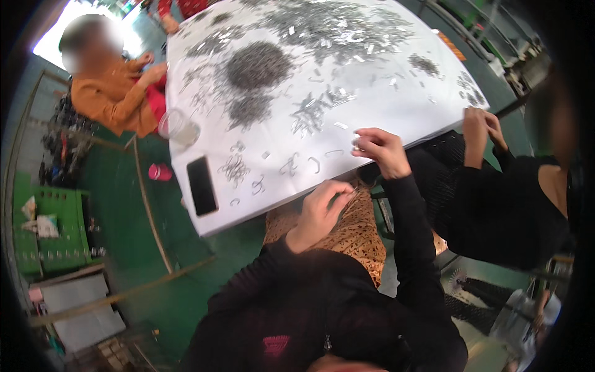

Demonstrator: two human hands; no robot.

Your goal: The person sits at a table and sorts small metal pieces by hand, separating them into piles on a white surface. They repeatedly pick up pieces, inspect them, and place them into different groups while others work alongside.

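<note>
My right hand [385, 152] is raised over the near edge of the white table [372, 105]. Its thumb and fingers pinch a small silvery metal piece [356, 142]. Lower and to the left, my left hand [320, 212] hovers just off the table edge, thumb and forefinger closed together; whatever lies between the tips is too small to make out. Nearest to the hands on the tabletop are thin curved metal pieces [315, 164] and a flat shiny strip [340, 125]. A looser cluster of curved pieces [235, 170] lies further left.
Dark heaps of thin metal pieces [257, 65] and scattered shiny strips [328, 31] cover the far part. A black phone [202, 186] and a clear plastic cup [183, 129] stand left. One person in orange [105, 102] sits left; another in black [502, 204] sits close at right.
</note>
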